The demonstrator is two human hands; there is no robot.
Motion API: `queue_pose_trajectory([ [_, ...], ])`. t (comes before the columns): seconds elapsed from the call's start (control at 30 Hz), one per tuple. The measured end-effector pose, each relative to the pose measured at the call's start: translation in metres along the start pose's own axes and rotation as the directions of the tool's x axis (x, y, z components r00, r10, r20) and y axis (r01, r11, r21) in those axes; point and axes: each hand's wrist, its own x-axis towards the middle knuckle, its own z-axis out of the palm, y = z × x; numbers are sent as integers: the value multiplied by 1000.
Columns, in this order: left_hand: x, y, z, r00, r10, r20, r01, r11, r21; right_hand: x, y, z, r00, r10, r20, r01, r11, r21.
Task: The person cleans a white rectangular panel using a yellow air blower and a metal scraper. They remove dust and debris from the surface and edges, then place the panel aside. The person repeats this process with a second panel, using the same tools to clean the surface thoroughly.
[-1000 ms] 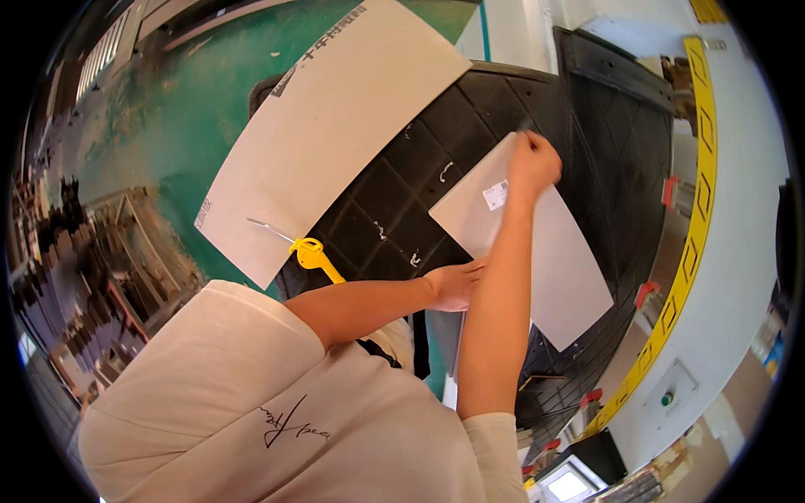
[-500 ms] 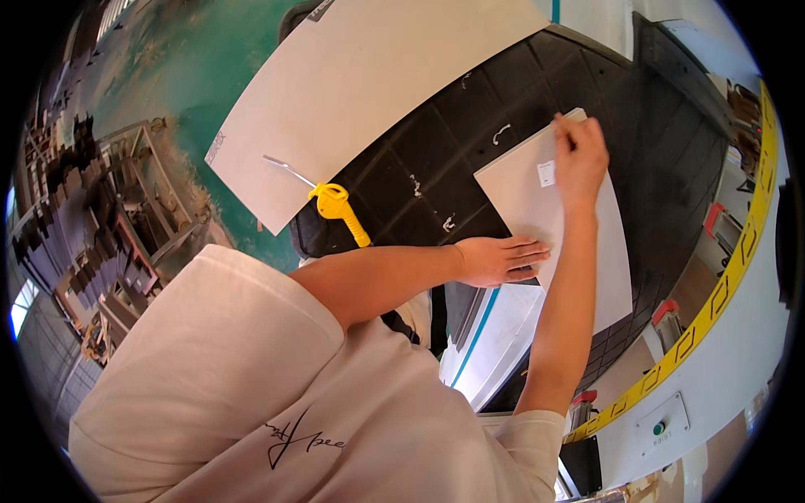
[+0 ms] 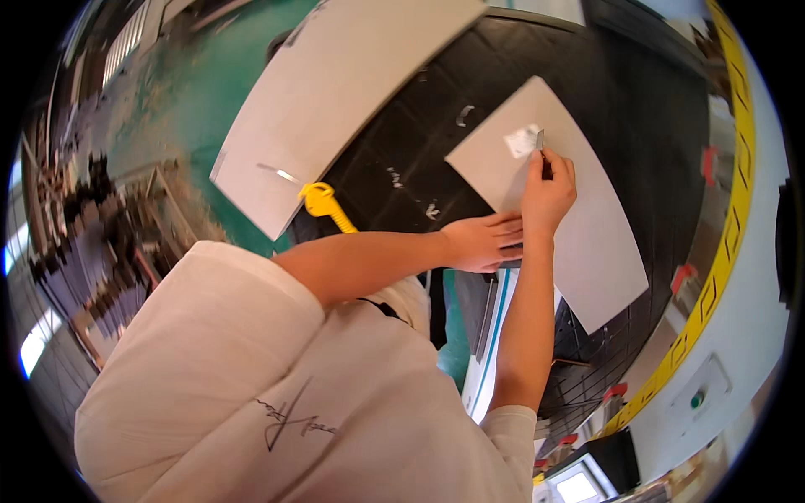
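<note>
A pale flat board (image 3: pixel 591 243) lies on the black grid-lined work surface (image 3: pixel 495 63). A small white label (image 3: pixel 521 142) is on the board. My right hand (image 3: pixel 550 191) pinches a small thin grey blade-like piece (image 3: pixel 540 139) at the label's right edge; its exact kind is too small to tell. My left hand (image 3: pixel 484 241) is stretched flat, palm down, at the board's near left edge, fingertips beside my right wrist. Nothing shows in it.
A larger pale panel (image 3: pixel 352 75) lies to the left. A yellow air blow gun (image 3: pixel 320 201) with a thin metal nozzle rests by its near edge. White scraps (image 3: pixel 432 209) dot the black surface. A yellow marked strip (image 3: pixel 723 251) and red-tipped clamps (image 3: pixel 683 277) line the right.
My right hand has come from the board's far corner back to the label, and the grey piece now shows in its fingers. The board appears turned and shifted; my left hand stays flat.
</note>
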Motion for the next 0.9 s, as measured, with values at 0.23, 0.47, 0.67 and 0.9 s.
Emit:
queue_pose_trajectory([
  [0.23, 84, -64, -45, 995, 15, -101, -4, 994, 109, 11, 160, -142, 932, 27, -360, -119, 965, -235],
  [0.47, 136, -96, -65, 990, 9, 138, -52, 947, 317, -47, 324, -327, 878, 193, -438, -366, 860, -354],
  [0.67, 141, -97, -62, 987, -12, 158, -44, 937, 347, -17, 286, -341, 984, -172, -40, 125, 842, -525],
  [0.9, 141, -105, -53, 989, 0, 150, -56, 928, 367, -25, 278, -341, 979, -190, 77, 200, 795, -572],
])
